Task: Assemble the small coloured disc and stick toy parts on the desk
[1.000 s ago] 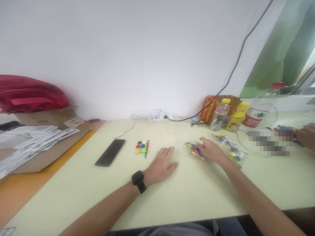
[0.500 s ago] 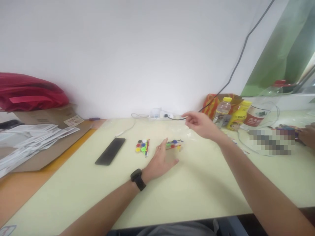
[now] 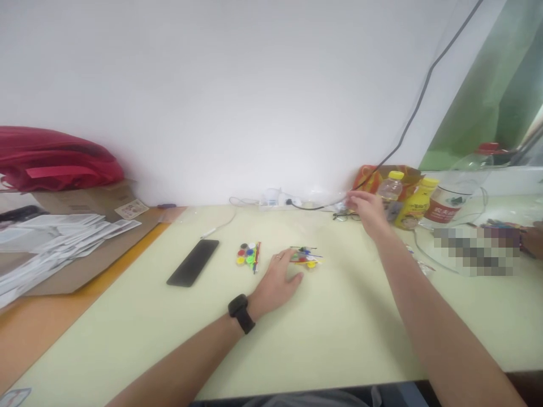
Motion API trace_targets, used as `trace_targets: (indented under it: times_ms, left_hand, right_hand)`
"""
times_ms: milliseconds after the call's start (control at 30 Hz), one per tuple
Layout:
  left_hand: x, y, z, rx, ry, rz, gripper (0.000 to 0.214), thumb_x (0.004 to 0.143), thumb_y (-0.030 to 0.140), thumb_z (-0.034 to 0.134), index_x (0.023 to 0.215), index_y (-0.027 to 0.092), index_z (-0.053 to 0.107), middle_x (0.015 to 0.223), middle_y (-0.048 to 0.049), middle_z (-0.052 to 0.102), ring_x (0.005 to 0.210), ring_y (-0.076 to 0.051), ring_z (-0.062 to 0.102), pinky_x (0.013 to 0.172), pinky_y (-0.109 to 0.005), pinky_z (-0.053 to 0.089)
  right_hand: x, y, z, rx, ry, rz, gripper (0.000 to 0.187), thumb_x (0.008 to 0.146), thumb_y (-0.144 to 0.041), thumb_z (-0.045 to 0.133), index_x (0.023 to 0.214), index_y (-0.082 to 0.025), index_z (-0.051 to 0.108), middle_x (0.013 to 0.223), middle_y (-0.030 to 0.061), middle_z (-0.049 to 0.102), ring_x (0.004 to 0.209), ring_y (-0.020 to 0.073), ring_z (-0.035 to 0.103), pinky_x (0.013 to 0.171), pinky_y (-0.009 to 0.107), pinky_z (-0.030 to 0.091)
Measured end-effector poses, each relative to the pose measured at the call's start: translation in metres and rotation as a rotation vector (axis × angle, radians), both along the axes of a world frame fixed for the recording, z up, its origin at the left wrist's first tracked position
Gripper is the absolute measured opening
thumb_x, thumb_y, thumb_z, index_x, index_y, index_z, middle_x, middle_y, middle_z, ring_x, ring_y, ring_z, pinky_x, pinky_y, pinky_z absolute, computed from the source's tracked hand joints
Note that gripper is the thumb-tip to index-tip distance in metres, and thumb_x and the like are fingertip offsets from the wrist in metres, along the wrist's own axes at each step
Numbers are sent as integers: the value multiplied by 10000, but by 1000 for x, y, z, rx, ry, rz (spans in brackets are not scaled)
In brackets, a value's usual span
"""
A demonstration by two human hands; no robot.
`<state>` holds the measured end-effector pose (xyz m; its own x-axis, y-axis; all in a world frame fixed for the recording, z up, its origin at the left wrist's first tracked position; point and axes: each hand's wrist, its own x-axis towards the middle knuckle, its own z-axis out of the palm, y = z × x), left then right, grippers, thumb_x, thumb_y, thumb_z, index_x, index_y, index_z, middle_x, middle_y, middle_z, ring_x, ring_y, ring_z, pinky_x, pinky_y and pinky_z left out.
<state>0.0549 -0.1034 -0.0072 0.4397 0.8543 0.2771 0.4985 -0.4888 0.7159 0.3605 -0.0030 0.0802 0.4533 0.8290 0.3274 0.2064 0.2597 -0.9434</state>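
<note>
My left hand (image 3: 278, 285), with a black watch at the wrist, lies on the table with its fingers stretched out and the thumb apart. Its fingertips reach the left side of a small pile of coloured discs and thin sticks (image 3: 309, 261). Left of that hand sits a neat group of coloured discs (image 3: 246, 254), with several thin sticks (image 3: 257, 257) upright in the view along its right side. My right hand (image 3: 368, 210) is raised near the wall, beside the bottles. Its fingers are pressed together; what they hold, if anything, I cannot make out.
A black phone (image 3: 193, 263) lies at left. Eyeglasses (image 3: 345, 216) and a power strip (image 3: 275, 199) are by the wall. A clear bottle (image 3: 391, 186), a yellow bottle (image 3: 416, 204) and a large jug (image 3: 449, 200) stand at right, near another person's hand (image 3: 532, 240).
My right hand has moved right, toward the bottles, and the eyeglasses now show. My left hand's fingers have come down onto the pile, where the sticks lie differently. The view has shifted slightly.
</note>
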Motion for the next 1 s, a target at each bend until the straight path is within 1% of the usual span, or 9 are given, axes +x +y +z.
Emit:
trace_targets:
  times_ms: [67,133,267,467,567,667,800,867,1000]
  left_hand:
    - [0,-1,1,-3,9,1,562,950,333,621,1487,248,478,1575,-98,461,1501,-294,356,1261,-506,285]
    - [1,-1,2,5,20,-6,558,945,324,624,1481,244,486,1576,-102,459,1501,-293,359,1263,-507,285]
    - [2,0,2,55,30,-21,511,948,304,619,1446,246,520,1547,-95,491,1485,-286,383,1256,-496,306]
    - [2,-1,3,65,48,0,506,952,295,621,1448,267,525,1556,-92,484,1478,-288,399,1241,-506,336]
    - [0,-3,5,106,109,-2,500,961,287,605,1453,295,517,1614,-67,421,1500,-271,381,1241,-494,349]
    - [-2,-8,8,194,214,-15,498,956,268,600,1446,308,520,1637,-45,399,1487,-267,411,1222,-486,386]
    - [-4,-12,16,359,345,26,464,940,259,618,1399,281,555,1616,-70,437,1449,-311,455,1182,-534,418]
    - [-6,-13,23,434,378,57,437,938,266,627,1371,254,571,1601,-100,454,1433,-335,464,1167,-561,420]
    - [-22,-35,49,430,385,7,373,971,256,585,1344,241,583,1461,-116,592,1345,-331,537,1154,-564,419]
  right_hand:
    - [2,1,-21,-34,-54,84,348,837,-270,656,1167,-170,696,1020,97,743,855,203,748,800,338,638]
    - [3,-1,-37,-96,-270,188,418,896,-347,615,1275,-173,653,1138,130,733,920,223,746,823,379,637]
    - [-9,-6,-56,-130,-500,291,328,920,-386,596,1132,-173,727,1185,147,734,1030,269,709,923,449,593]
    - [-47,-10,-71,-153,-753,555,386,1018,-472,459,1099,-231,750,1241,79,738,1174,250,658,1033,395,522]
    - [-52,-11,-79,-202,-852,561,492,1055,-510,363,1023,-203,746,1118,101,766,1097,270,682,1046,434,505]
    - [-51,-14,-85,-236,-920,467,522,1069,-493,311,1158,-176,715,1326,158,685,1319,321,566,1168,511,380]
    - [-50,-29,-74,-228,-970,351,513,1065,-454,325,1340,-152,636,1534,176,520,1481,348,387,1228,551,277]
    - [-51,-45,-58,-165,-989,314,471,1065,-433,344,1327,-177,640,1480,147,577,1436,320,450,1211,519,330]
    - [-51,-99,-30,209,-1029,174,340,1045,-385,455,1259,-215,657,1254,116,705,1223,294,614,1082,491,482]
